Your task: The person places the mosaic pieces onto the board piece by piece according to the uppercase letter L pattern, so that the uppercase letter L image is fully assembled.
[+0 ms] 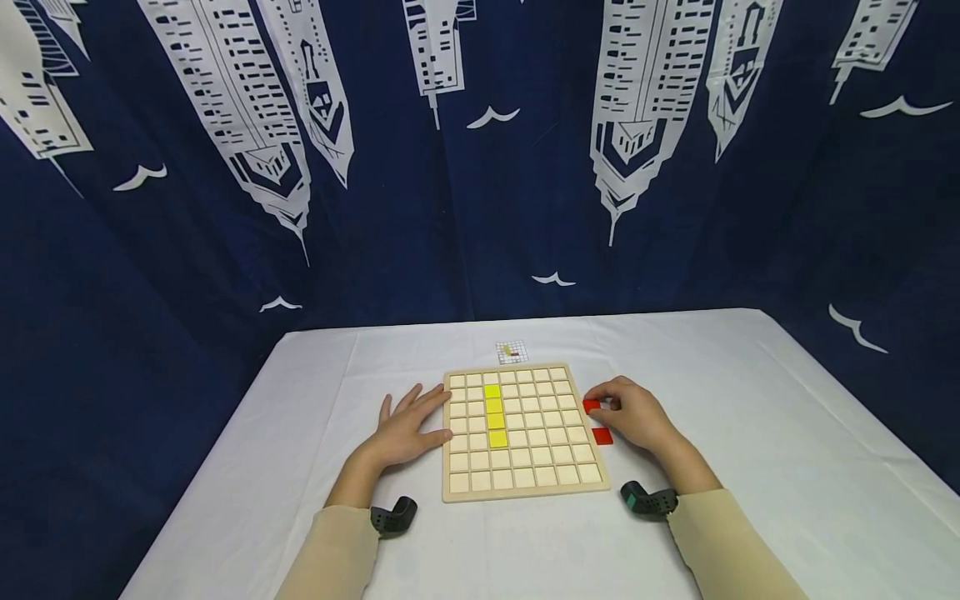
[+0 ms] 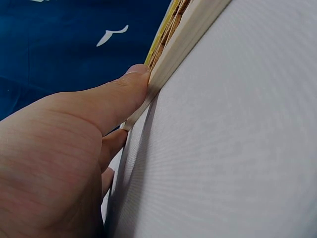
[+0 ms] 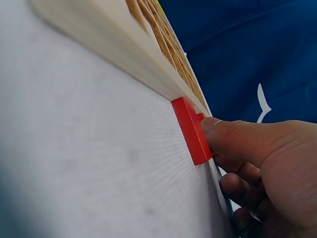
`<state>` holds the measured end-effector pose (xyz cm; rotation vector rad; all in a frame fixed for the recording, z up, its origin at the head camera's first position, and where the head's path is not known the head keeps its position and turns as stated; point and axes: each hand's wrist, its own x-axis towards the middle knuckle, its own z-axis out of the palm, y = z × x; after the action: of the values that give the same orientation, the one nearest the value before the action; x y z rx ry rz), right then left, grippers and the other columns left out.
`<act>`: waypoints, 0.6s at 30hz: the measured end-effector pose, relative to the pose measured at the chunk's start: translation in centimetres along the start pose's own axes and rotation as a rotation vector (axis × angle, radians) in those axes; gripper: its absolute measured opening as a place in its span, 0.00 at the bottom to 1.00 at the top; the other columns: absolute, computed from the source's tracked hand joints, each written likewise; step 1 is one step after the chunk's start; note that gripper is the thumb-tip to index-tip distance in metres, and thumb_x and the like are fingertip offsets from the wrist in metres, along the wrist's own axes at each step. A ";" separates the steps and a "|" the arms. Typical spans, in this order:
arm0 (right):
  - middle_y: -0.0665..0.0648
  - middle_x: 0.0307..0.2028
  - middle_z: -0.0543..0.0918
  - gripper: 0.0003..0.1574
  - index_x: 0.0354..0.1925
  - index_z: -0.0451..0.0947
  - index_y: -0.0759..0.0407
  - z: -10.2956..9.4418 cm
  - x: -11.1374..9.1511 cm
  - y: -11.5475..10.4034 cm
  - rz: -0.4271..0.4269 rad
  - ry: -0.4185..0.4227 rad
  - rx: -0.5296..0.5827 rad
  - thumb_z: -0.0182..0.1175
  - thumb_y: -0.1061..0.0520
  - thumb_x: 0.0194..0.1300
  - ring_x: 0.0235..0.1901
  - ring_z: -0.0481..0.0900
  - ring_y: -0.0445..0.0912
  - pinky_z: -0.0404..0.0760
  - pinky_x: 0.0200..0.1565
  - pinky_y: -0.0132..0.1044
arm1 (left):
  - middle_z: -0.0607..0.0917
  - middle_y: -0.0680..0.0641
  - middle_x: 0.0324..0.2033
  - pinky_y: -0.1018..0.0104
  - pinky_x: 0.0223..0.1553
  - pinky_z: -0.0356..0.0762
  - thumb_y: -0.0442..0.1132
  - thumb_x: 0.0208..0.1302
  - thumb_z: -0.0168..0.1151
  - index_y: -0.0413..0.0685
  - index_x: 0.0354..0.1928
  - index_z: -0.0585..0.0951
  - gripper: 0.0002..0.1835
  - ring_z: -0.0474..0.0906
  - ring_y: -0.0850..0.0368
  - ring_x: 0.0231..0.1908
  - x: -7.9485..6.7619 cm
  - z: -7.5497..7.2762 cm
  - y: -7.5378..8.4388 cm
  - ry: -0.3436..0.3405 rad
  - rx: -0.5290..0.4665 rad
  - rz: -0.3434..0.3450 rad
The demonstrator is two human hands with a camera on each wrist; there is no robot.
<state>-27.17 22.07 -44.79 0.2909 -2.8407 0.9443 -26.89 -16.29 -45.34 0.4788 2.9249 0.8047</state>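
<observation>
A square wooden grid board [image 1: 525, 493] lies on the table, with several yellow tiles [image 1: 497, 438] lined up in one column. My left hand [image 1: 401, 432] is spread at the board's left side. Its thumb [image 2: 121, 94] and fingertips touch the frame's edge. Beyond the board's right edge, my right hand [image 1: 636, 414] pinches a red tile [image 1: 590, 406] between thumb and fingers. A second red tile [image 1: 602, 437] lies flat nearer to me, beside the board. In the right wrist view this nearer red tile [image 3: 192, 134] partly hides the pinched one.
A small printed card [image 1: 512, 352] with a coloured grid pattern lies just behind the board. White cloth [image 1: 360, 375] covers the table. A dark blue curtain [image 1: 480, 208] with white building and bird prints hangs behind it.
</observation>
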 end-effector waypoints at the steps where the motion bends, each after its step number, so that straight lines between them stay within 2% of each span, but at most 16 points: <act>1: 0.56 0.40 0.81 0.12 0.45 0.86 0.56 0.0 0.0 0.0 -0.001 -0.002 -0.002 0.69 0.58 0.61 0.33 0.70 0.45 0.69 0.35 0.35 | 0.61 0.54 0.77 0.33 0.75 0.21 0.56 0.64 0.64 0.60 0.74 0.67 0.37 0.42 0.45 0.80 0.0 0.0 0.0 0.000 -0.001 0.000; 18: 0.54 0.40 0.82 0.13 0.45 0.84 0.55 -0.7 -0.1 -1.1 -0.049 -0.049 0.065 0.68 0.58 0.61 0.34 0.71 0.45 0.72 0.36 0.34 | 0.60 0.55 0.78 0.33 0.75 0.22 0.57 0.65 0.63 0.61 0.74 0.66 0.37 0.42 0.45 0.80 -0.1 -0.1 0.0 -0.010 0.000 0.000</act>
<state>-26.77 21.57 -43.63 0.3945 -2.8359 1.0356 -26.82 -16.33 -45.26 0.4810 2.9156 0.7994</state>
